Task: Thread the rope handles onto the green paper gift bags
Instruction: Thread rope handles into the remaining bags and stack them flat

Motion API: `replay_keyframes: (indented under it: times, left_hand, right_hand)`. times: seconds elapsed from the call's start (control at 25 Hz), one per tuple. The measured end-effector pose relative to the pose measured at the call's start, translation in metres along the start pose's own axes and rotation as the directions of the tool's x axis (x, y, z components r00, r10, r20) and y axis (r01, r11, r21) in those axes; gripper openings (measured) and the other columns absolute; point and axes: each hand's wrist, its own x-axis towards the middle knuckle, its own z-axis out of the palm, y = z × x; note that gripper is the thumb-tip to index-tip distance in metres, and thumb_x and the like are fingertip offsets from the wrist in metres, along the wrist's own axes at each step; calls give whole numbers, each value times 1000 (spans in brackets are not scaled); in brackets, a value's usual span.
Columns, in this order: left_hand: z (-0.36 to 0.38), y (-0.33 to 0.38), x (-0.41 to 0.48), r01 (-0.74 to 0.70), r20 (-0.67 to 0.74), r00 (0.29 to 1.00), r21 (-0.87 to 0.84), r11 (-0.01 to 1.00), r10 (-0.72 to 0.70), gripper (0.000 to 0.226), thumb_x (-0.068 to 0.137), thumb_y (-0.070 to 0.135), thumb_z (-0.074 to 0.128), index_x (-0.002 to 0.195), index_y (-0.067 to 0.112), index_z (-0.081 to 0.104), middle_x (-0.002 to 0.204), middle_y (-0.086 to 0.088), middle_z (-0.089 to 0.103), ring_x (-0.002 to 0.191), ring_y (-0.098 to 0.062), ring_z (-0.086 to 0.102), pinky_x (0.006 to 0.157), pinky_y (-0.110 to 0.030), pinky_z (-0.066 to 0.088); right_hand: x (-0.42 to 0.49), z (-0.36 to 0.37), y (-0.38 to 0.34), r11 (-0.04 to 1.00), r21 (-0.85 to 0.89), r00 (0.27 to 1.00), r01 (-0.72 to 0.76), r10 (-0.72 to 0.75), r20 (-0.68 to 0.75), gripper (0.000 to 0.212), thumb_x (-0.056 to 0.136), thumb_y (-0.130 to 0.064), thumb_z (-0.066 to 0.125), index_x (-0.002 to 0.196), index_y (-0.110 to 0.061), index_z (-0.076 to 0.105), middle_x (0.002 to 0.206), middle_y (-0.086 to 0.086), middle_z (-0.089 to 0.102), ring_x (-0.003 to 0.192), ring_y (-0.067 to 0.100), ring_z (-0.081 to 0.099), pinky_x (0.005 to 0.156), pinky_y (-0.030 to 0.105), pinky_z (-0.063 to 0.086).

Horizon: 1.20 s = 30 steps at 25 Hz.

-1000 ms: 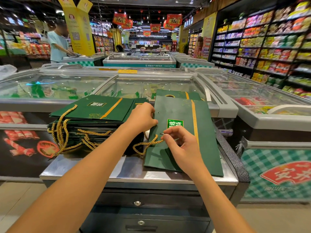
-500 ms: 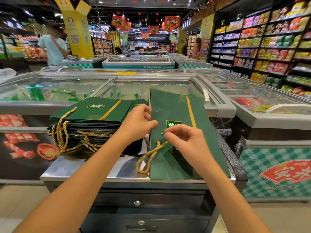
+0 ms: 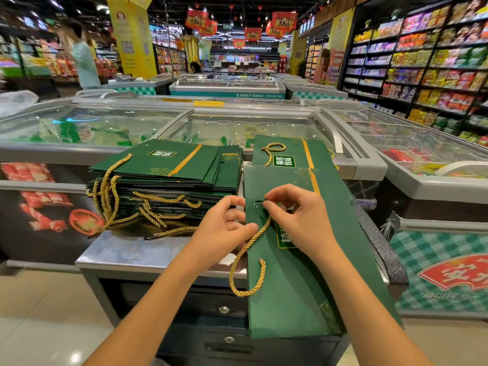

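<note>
The green bag (image 3: 290, 273) lies flat on the tabletop (image 3: 137, 253), at 3 o'clock from the finished stack (image 3: 169, 178); right hand (image 3: 298, 220) pinches the gold rope's (image 3: 247, 260) dark tip by the eyelet (image 3: 255, 206); left hand (image 3: 224, 229) grips the bag's edge; a frayed tip could snag, or the paper buckle.

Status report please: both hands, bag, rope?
Right hand pinches rope tip beside punched hole. Left hand steadies bag edge. Rope not yet through. Nothing in the way.
</note>
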Motion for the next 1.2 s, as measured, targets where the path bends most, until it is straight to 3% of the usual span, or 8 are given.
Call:
replay_keyframes:
  times: [0.12,0.32,0.44,0.56,0.72,0.96,1.08,1.2]
  left_hand:
    - [1,-2,0,7,0,1000,-27,1000,-7,46,89,1,71,121,29,53,85,0,73,73,-23,68,56,-24,52]
    - [-3,-7,1,2,2,1000,-28,1000,-2,54,92,6,69,139,23,50,95,-7,74,82,-32,73,62,-28,56]
    - [-2,-6,-1,-5,7,1000,-54,999,6,50,96,5,62,141,23,51,97,-11,72,81,-26,72,62,-30,57]
    - [-1,-4,-3,-37,37,999,-85,996,41,45,103,4,50,141,27,51,102,-18,68,78,-20,68,60,-31,58]
    - [-1,-5,-3,-78,47,996,-64,995,81,46,103,11,53,144,32,50,110,-19,60,84,-24,67,64,-36,62]
    - [2,-5,-2,-132,66,989,-18,991,133,44,101,19,56,139,39,48,104,-13,54,72,-15,67,58,-28,58]
    - [3,-6,-1,-187,81,980,47,981,182,40,102,23,54,134,46,48,95,-6,54,66,-14,65,56,-33,60]
    - [3,-9,-1,-229,89,971,112,967,220,42,104,25,52,141,43,46,94,-8,54,60,-11,63,58,-31,59]
  right_hand:
    - [-4,3,3,1000,0,1000,13,-13,16,8,86,-12,78,89,-19,77,78,-14,72,63,15,57,61,23,48]
    - [-7,4,7,999,32,1000,0,0,1,10,87,-10,76,89,-19,76,78,-12,71,59,13,54,58,24,46]
    - [-6,4,7,999,41,1000,-10,11,-15,10,88,-10,76,89,-20,76,79,-10,71,61,17,57,59,29,50]
    - [-6,5,8,999,43,1000,1,-1,-10,9,87,-10,77,90,-19,77,81,-9,72,62,14,59,59,22,48]
    - [-6,4,10,997,72,1000,20,-19,-11,11,86,-12,79,93,-20,81,86,-9,72,71,15,63,63,18,46]
    - [-7,3,2,986,165,1000,7,-11,23,8,82,-21,83,90,-17,81,83,-3,71,68,12,60,59,17,42]
    - [-7,3,-3,977,210,999,-37,33,23,14,79,-23,85,84,-13,77,73,1,70,58,5,54,55,14,40]
    - [-7,4,-3,975,219,999,-37,34,17,22,78,-24,87,81,-9,71,73,6,70,62,12,59,58,20,45]
